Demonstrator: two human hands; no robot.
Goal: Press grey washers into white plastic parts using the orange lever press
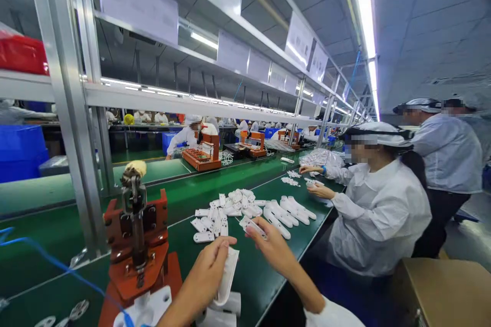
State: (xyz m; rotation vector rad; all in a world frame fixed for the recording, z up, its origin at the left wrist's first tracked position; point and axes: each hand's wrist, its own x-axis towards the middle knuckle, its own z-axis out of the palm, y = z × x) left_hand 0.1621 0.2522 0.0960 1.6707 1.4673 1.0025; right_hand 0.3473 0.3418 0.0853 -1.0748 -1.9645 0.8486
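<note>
My left hand (207, 278) is closed on a long white plastic shell (229, 273), held upright at the near edge of the green bench. Between the thumb and fingers of my right hand (274, 245) is a smaller white plastic cover (252, 226) with small dark holes. The two parts are apart. Just beyond my hands lies a heap of similar white covers (220, 212). To its right, several longer white shells (282, 214) rest side by side. White cylindrical pieces (230, 309) sit below my left hand, partly hidden by it.
An orange toggle press (140, 235) stands at the left, with a blue cord (57, 263) near it. A co-worker (379, 204) in white handles parts beside small white pieces (291, 179). A metal post (69, 112) rises at the left; a cardboard box (447, 286) is at the right.
</note>
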